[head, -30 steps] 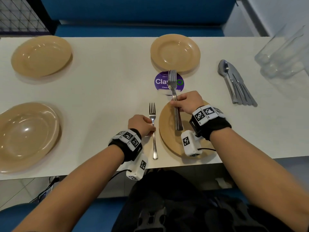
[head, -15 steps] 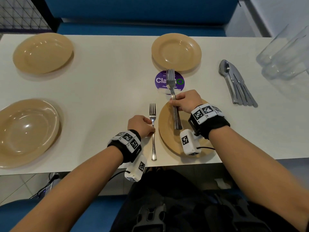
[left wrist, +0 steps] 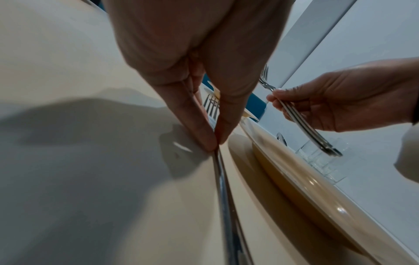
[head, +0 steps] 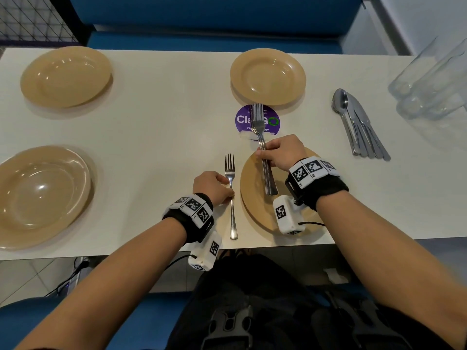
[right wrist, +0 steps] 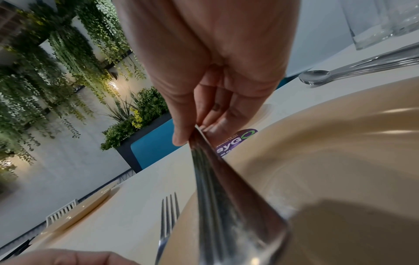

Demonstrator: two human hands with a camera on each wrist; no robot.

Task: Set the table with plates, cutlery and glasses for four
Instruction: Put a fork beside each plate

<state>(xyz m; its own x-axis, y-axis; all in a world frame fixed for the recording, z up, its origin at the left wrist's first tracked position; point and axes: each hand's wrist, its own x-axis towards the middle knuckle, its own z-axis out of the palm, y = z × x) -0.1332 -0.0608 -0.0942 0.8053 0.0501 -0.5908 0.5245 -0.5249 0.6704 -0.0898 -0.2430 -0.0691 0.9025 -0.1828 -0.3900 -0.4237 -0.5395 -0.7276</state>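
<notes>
A single fork (head: pixel 231 210) lies on the white table just left of the near tan plate (head: pixel 255 205), tines pointing away from me. My left hand (head: pixel 227 188) pinches its handle between thumb and fingertip (left wrist: pixel 204 136), and the fork (left wrist: pixel 226 206) lies flat on the table. Over the near plate my right hand (head: pixel 264 154) grips a bundle of forks (head: pixel 258 122) by the handles. In the right wrist view the bundle (right wrist: pixel 217 188) hovers above the plate (right wrist: pixel 340 161).
Three more tan plates stand at far right (head: pixel 267 77), far left (head: pixel 65 77) and near left (head: pixel 43 195). Spoons and knives (head: pixel 358 127) lie in a pile to the right, with clear glasses (head: pixel 434 79) beyond them. A purple sticker (head: pixel 242 120) sits between the right plates.
Both hands keep their holds in the same places; the fork on the table has barely shifted.
</notes>
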